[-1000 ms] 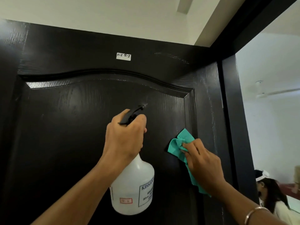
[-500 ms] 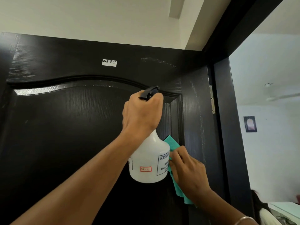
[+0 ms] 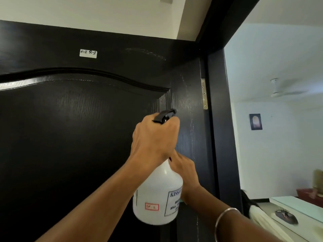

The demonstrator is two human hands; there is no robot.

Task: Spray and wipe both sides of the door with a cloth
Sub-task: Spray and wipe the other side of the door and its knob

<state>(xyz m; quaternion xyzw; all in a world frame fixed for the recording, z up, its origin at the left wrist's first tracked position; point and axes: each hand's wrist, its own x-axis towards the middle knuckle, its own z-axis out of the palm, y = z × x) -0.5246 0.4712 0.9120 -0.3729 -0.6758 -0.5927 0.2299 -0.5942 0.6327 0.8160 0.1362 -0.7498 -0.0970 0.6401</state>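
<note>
Filling most of the view: one dark door [image 3: 73,137], swung open, its hinge [image 3: 203,93] edge at right against the frame [image 3: 225,137]. Raised against its right side, one white spray bottle [image 3: 157,198], gripped at the neck by the left hand [image 3: 153,138], fingers curled round the black trigger head [image 3: 165,116]. Shifted rightward and higher than a second ago, now aimed near the hinge edge instead of the middle panel. Slid behind the bottle since then: the right hand [image 3: 185,172], against the door. Fingers mostly hidden, so spread or pinching cannot be told. One teal cloth [image 3: 182,200], plainly seen before, now only a sliver beneath the right wrist. Likely meaning: spraying moved on to the hinge strip, wiping to follow there. Further out: one white label [image 3: 88,53] on the door's top rail, one bangle [image 3: 225,219], one small picture [image 3: 255,121] on the far wall, one ceiling fan [image 3: 277,89].
</note>
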